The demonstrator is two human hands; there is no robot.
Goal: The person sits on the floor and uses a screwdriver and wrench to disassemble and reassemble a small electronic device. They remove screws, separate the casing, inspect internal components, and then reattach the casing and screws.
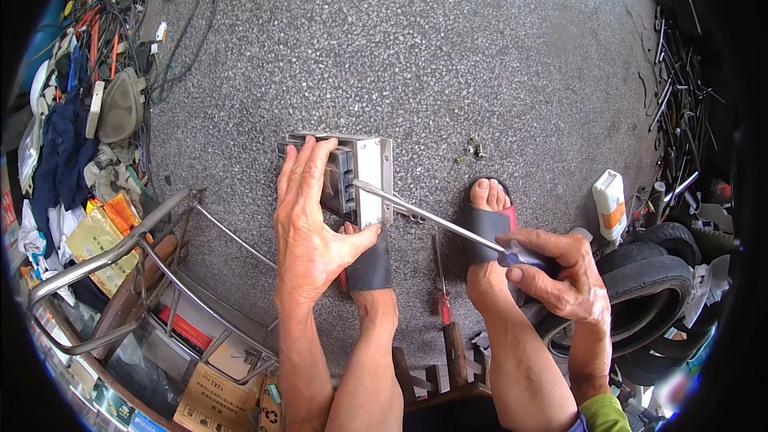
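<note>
My left hand [308, 228] grips a metal-cased box [370, 180] from its left side, with the thumb along the near edge and the fingers over the far side. The box has a silver flanged plate on its right and a dark body with slots. My right hand [564, 276] is closed around the blue handle of a long screwdriver [448, 226]. Its shaft slants up to the left, and the tip meets the box at the gap between plate and dark body. Whether the tip is wedged in, I cannot tell.
Small screws [477, 148] lie on the speckled floor beyond my right foot. A red-handled screwdriver [445, 308] rests between my legs. On the right are a white bottle [610, 204], tyres [648, 292] and scattered metal tools; on the left, a metal tube frame [84, 272] and cable clutter.
</note>
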